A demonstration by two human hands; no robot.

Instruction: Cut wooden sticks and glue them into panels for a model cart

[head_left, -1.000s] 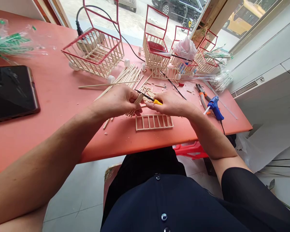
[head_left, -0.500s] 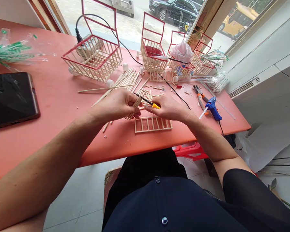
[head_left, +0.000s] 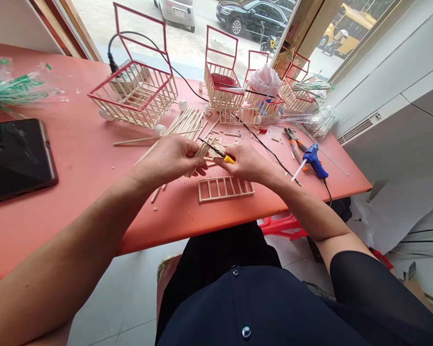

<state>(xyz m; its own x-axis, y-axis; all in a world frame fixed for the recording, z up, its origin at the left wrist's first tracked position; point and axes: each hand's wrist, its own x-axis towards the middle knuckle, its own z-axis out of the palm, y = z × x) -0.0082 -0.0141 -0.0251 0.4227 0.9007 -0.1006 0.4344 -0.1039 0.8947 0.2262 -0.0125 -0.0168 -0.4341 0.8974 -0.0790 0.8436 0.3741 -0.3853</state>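
Note:
Several short wooden sticks (head_left: 202, 152) are bunched in my left hand (head_left: 176, 154), its fingers closed round them over the table. My right hand (head_left: 247, 161) grips a yellow-handled tool with a thin dark blade (head_left: 220, 153); its tip lies against or just beside the bunch, I cannot tell which. Just below the hands, a small ladder-like stick frame (head_left: 225, 188) lies flat on the table. Cut stick pieces (head_left: 222, 143) are scattered behind the tool. Longer loose sticks (head_left: 184, 120) are heaped behind my left hand.
Stick baskets with red rims (head_left: 139, 93) stand along the back by the window. A blue glue gun (head_left: 315, 161) and pliers (head_left: 292, 137) lie at the right. A black tablet or phone (head_left: 18, 158) is at the left. A black cable (head_left: 263, 142) crosses the table (head_left: 90, 192).
The view has shifted slightly, so the scene sits a little lower and to the left. Both hands keep nearly the same pose, with the sticks and bladed tool still held.

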